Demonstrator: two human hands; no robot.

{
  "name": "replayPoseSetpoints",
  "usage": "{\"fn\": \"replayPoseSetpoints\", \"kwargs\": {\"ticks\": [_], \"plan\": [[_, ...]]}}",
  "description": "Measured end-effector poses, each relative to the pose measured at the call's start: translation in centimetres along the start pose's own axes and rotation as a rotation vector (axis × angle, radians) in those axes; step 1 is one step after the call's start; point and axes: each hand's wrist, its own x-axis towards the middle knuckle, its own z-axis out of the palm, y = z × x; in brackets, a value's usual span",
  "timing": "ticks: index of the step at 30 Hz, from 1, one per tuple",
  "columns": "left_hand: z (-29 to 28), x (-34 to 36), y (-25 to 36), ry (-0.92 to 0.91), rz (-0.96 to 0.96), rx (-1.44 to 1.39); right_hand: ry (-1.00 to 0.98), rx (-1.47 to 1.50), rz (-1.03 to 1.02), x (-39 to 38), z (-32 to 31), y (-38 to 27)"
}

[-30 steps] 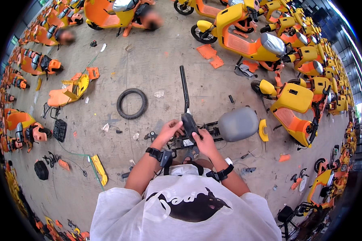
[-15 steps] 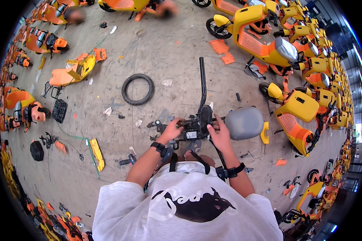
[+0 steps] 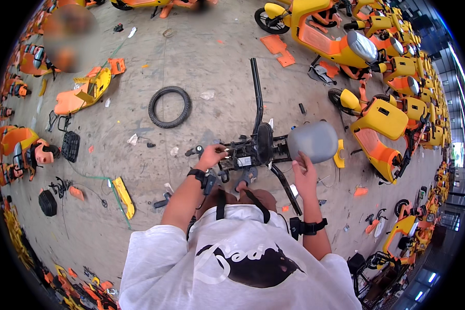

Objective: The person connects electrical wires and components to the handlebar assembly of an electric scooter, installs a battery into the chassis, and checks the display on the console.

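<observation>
My left hand [image 3: 212,154] pinches something small and pale that I cannot make out, at the left of a black scooter frame [image 3: 241,151] with exposed parts and wiring. My right hand [image 3: 304,170] is open, fingers apart, at the near edge of a grey seat [image 3: 313,137]. Between the hands a dark oblong part [image 3: 264,143] lies across the frame. A long bent black tube [image 3: 256,92] extends from it toward the top of the view, and another black bar [image 3: 287,188] runs down toward the lower right, past my right hand.
A loose tyre [image 3: 169,121] lies ahead on the concrete floor [image 3: 129,98]. Yellow and orange scooters [image 3: 377,120] crowd the right and far sides. A dismantled scooter body [image 3: 66,101], a black crate [image 3: 70,144] and a yellow panel [image 3: 123,197] lie at the left, among scattered parts.
My hands have left the dark oblong part, which now lies on the frame. My left hand moved left; my right hand opened and moved right toward the seat. The view has shifted slightly.
</observation>
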Motion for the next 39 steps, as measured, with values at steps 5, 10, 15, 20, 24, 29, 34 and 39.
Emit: {"fn": "replayPoseSetpoints", "kwargs": {"ticks": [5,10,15,20,24,29,34,39], "plan": [[-7.5,-2.4,-3.5,0.119,-0.233,0.18,-0.158,-0.113,0.184,-3.7,-3.3,3.9],[-14.1,-10.2,-8.2,0.447,-0.382,0.24,-0.392,-0.095,0.233,-6.4,-4.9,9.1],[-12.5,-23.4,-10.2,0.632,-0.467,0.291,-0.614,-0.258,0.19,-6.2,-6.0,10.2],[-1.9,-34.5,-10.1,0.318,-0.65,0.532,-0.718,-0.1,0.222,-6.0,-5.3,12.9],[8.5,-39.8,-6.1,0.417,-0.692,0.221,-0.795,-0.117,0.234,-5.8,-4.7,14.5],[17.1,-48.8,-8.7,0.528,-0.867,0.075,-0.888,-0.038,0.215,-5.2,-5.2,11.4],[20.5,-53.4,-12.3,0.63,-1.044,-0.233,-0.667,0.41,0.347,-2.5,-3.9,11.0],[18.1,-51.2,-16.1,0.716,-0.978,-0.361,-0.643,0.305,0.312,-3.4,-1.7,9.7]]}}
